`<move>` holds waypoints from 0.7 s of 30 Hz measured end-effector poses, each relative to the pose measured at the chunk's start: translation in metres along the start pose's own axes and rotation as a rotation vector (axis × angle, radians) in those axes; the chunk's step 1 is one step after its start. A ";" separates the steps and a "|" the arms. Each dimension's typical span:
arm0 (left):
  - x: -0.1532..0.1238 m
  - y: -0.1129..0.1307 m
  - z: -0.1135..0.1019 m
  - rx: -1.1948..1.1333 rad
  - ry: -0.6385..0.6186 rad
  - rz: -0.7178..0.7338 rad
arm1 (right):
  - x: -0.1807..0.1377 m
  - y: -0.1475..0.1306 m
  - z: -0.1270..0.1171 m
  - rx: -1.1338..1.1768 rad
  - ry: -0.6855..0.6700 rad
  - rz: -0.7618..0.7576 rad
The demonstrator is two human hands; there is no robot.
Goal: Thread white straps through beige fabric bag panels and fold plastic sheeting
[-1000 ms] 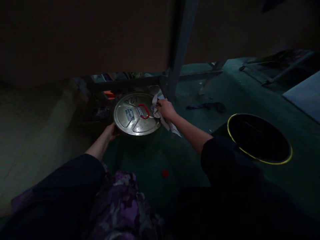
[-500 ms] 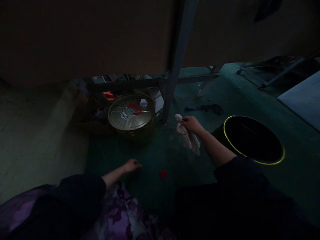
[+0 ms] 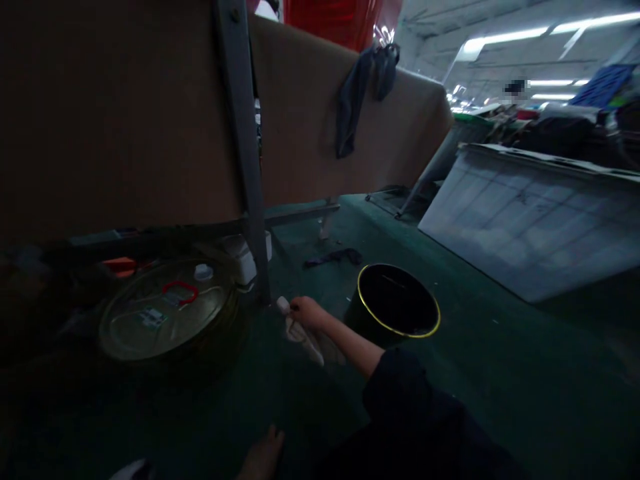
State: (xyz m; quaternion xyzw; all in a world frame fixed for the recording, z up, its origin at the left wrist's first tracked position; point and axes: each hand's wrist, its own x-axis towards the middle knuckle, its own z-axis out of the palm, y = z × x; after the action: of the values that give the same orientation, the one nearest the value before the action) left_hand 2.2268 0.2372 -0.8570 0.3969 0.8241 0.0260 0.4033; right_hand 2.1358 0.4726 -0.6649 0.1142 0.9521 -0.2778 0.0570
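Since the preceding frame, the camera view had swung right, and the left hand (image 3: 263, 457) had shifted to the lower edge of view. The right hand (image 3: 311, 313) was closed around a pale cloth (image 3: 309, 341); one bunched end projected past the grip and the remainder hung below the hand. Only part of the left hand showed, nearer the wearer than the right; its degree of opening could not be determined. To the left of the right hand, and apart from it, stood a metal drum (image 3: 185, 323) bearing a red handle (image 3: 194, 291) and a white cap (image 3: 203, 272) on top. Just right of that hand stood an open, yellow-rimmed black container (image 3: 357, 315). Beyond the hand, a dark fabric strip (image 3: 334, 257) lay on the floor (image 3: 475, 347).
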 end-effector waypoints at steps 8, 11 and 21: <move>-0.030 0.027 -0.104 -0.302 0.223 0.164 | 0.002 0.010 -0.002 0.119 0.027 -0.039; -0.067 0.018 -0.178 -0.310 0.451 0.197 | 0.005 0.010 -0.007 0.156 0.045 -0.036; -0.111 -0.095 -0.355 -0.216 1.295 -0.138 | -0.006 -0.012 -0.008 0.234 0.026 -0.033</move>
State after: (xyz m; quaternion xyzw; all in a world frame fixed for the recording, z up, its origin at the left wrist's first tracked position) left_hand 1.9631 0.1958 -0.5804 0.2046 0.9163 0.3163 -0.1356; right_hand 2.1385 0.4655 -0.6512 0.1080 0.9156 -0.3865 0.0262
